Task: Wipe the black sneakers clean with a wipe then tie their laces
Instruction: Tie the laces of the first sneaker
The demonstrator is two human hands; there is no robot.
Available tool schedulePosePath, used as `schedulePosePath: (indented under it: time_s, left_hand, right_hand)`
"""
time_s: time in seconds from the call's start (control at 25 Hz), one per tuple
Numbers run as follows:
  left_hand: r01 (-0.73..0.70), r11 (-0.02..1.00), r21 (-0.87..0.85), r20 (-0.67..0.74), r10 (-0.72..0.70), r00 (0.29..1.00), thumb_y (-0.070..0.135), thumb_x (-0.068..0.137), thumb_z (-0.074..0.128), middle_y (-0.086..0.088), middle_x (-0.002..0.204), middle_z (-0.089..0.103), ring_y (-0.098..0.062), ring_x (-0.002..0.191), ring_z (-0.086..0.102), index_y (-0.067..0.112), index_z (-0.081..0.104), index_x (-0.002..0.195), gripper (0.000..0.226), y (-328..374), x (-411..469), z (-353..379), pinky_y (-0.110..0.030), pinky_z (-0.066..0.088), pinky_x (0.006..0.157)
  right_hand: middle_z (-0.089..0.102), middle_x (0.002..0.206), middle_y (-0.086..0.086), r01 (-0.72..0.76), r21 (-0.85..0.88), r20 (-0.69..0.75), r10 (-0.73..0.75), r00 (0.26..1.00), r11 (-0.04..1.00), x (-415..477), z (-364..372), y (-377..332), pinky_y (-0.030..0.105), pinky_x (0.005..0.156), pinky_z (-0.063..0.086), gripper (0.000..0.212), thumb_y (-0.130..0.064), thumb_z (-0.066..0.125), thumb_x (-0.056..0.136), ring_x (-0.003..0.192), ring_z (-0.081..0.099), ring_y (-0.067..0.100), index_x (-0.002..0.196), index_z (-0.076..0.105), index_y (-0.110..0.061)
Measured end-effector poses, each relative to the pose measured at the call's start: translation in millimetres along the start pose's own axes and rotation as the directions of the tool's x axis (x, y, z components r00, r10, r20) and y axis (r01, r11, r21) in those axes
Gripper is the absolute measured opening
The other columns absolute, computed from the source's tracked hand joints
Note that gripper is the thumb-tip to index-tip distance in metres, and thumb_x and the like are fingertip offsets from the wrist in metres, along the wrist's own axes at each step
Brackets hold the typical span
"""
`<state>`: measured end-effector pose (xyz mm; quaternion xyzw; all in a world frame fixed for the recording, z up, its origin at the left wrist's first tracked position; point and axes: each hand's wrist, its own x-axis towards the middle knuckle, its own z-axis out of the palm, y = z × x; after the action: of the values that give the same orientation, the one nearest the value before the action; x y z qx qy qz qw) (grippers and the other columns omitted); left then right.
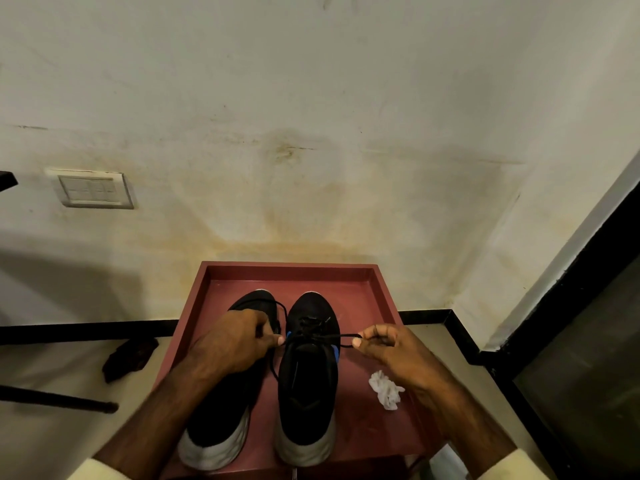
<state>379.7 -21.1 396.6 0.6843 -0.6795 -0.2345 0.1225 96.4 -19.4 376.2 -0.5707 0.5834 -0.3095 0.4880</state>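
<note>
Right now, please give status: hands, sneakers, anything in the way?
Left hand pinches one lace end, right hand the other, taut across right-side sneaker. Left-side sneaker partly under left forearm. Crumpled wipe lies on tray, clear of hands.

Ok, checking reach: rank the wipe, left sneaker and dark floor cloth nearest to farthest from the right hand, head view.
1. wipe, beside the right hand
2. left sneaker, left side of the tray
3. dark cloth, floor left of the tray
</note>
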Motion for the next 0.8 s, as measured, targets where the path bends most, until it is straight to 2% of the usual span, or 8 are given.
schedulePosePath:
  time_s: [0.12,0.24,0.32,0.44,0.56,0.68,0.8]
  left_hand:
    - [-0.079,0.994,-0.077,-0.025,0.078,0.997,0.045,0.092,0.072,0.008,0.092,0.074,-0.007,0.088,0.069,0.021,0.073,0.091,0.024,-5,-3,-2,-0.024,0.055,0.08]
    - [-0.188,0.98,-0.059,-0.139,0.178,0.974,0.046,0.096,0.066,0.008,0.093,0.073,-0.008,0.087,0.068,0.025,0.074,0.093,0.023,-1,0,-1,-0.034,0.058,0.083]
    - [-0.239,0.969,-0.063,-0.17,0.226,0.959,0.042,0.098,0.064,0.011,0.095,0.072,-0.005,0.088,0.067,0.029,0.075,0.094,0.018,4,2,2,-0.033,0.057,0.084]
    - [-0.271,0.958,-0.091,-0.154,0.256,0.954,0.036,0.099,0.064,0.016,0.098,0.073,-0.001,0.091,0.067,0.032,0.075,0.1,0.012,6,6,8,-0.028,0.057,0.087]
    - [-0.275,0.956,-0.101,-0.145,0.259,0.955,0.032,0.1,0.062,0.016,0.1,0.074,0.0,0.094,0.068,0.031,0.076,0.105,0.014,5,11,11,-0.027,0.058,0.089]
    - [-0.273,0.955,-0.113,-0.152,0.255,0.955,0.03,0.1,0.062,0.017,0.1,0.074,0.001,0.094,0.068,0.032,0.075,0.106,0.014,4,13,13,-0.024,0.057,0.089]
    - [-0.285,0.952,-0.114,-0.15,0.267,0.952,0.027,0.1,0.062,0.017,0.101,0.074,0.001,0.095,0.068,0.031,0.075,0.108,0.016,5,13,16,-0.022,0.056,0.089]
  right_hand:
    - [0.079,0.097,-0.003,0.024,0.078,0.103,-0.032,0.994,0.997,0,-1,-6,0.018,0.086,0.055,0.028,-0.015,0.085,0.085,0.094,0.075,0.007,0.111,0.076,-0.02]
    - [0.082,0.1,0.002,0.067,0.084,0.102,-0.075,0.992,0.994,-1,4,-16,0.014,0.082,0.055,0.022,-0.017,0.083,0.087,0.094,0.076,0.007,0.108,0.079,-0.017]
    - [0.082,0.103,0.005,0.078,0.063,0.11,-0.084,0.99,0.995,-2,8,-21,0.014,0.08,0.054,0.023,-0.026,0.083,0.087,0.095,0.076,0.008,0.108,0.079,-0.02]
    - [0.081,0.105,0.003,0.083,0.052,0.13,-0.089,0.987,0.995,-2,10,-31,0.014,0.077,0.053,0.037,-0.045,0.081,0.082,0.092,0.074,0.005,0.111,0.078,-0.023]
    - [0.081,0.104,0.0,0.093,0.041,0.119,-0.097,0.988,0.995,-2,11,-36,0.022,0.079,0.055,0.051,-0.065,0.065,0.082,0.088,0.072,0.007,0.109,0.079,-0.024]
    - [0.08,0.099,0.01,0.079,0.092,0.029,-0.082,0.996,0.993,5,13,-32,0.023,0.072,0.053,0.051,-0.061,0.057,0.09,0.078,0.069,0.009,0.105,0.08,-0.017]
    - [0.08,0.093,0.011,0.105,0.045,0.025,-0.107,0.994,0.993,7,13,-24,0.018,0.066,0.052,0.032,-0.046,0.064,0.097,0.074,0.068,0.01,0.099,0.081,-0.019]
